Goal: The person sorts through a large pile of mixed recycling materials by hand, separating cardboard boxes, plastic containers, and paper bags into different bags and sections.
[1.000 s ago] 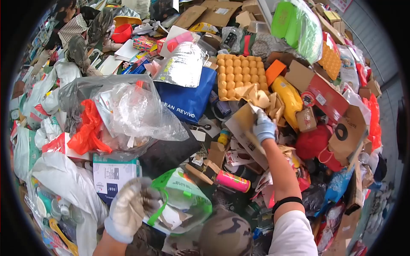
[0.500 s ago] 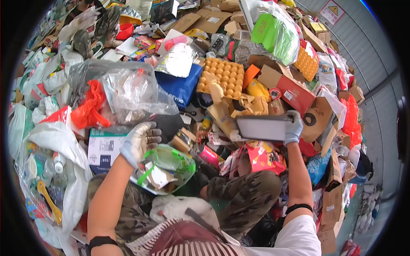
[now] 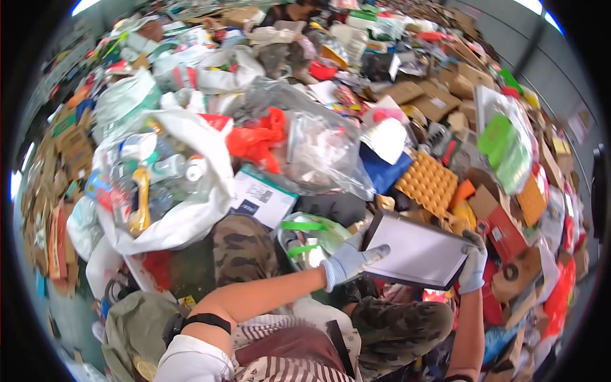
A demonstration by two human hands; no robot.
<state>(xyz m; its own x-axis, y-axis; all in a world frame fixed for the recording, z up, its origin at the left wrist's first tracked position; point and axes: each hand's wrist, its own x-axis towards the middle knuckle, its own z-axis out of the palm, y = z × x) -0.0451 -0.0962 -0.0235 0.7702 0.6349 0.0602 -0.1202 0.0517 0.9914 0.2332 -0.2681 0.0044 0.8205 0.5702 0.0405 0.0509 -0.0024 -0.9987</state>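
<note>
Gloves cover both our hands. Our right hand clamps the right edge of a flat grey board, and our left hand rests on its left edge with the fingers spread, not closed. We hold the board above our knees, near the green-strapped plastic bag. It looks stiff and light, so we think opposite edges give the best hold.
</note>
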